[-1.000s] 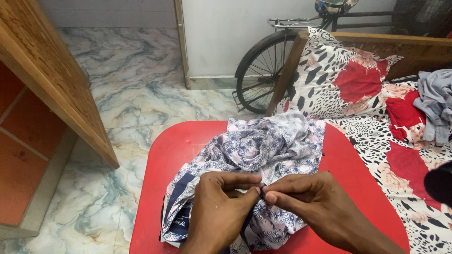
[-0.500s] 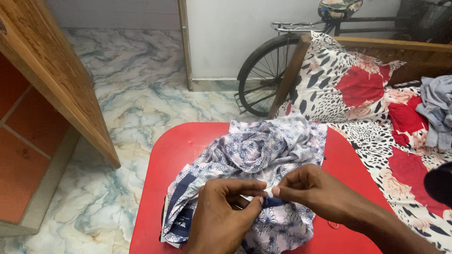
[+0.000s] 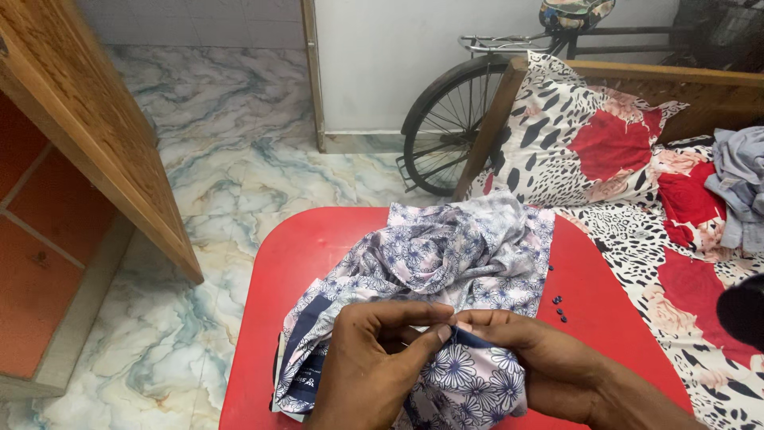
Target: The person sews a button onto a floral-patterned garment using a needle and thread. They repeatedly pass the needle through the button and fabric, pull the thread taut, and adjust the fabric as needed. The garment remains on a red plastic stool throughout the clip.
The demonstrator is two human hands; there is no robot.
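Cotton, pale with a blue flower print: the crumpled shirt (image 3: 434,267) lies heaped in the middle of the red worktop (image 3: 318,239), and both hands are on its near edge. The left hand (image 3: 374,362) has thumb and forefinger pinched shut on a fold of the cloth, the other fingers curled under. The right hand (image 3: 529,358) meets it fingertip to fingertip, pinching the same fold along a dark blue strip, with part of the shirt draped over its palm. Most of the garment rises at twelve o'clock from the hands; a dark blue panel of it hangs at nine o'clock from the left hand.

At two o'clock from the right hand, a few small dark buttons (image 3: 559,306) lie loose on the worktop, just beside the cloth. Further out at two o'clock sits a bed with a red and spotted cover (image 3: 676,239) and a matching pillow (image 3: 581,135). A bicycle wheel (image 3: 446,127) stands behind, at twelve o'clock. A wooden cabinet (image 3: 87,135) is at ten o'clock, on marbled floor (image 3: 215,175).
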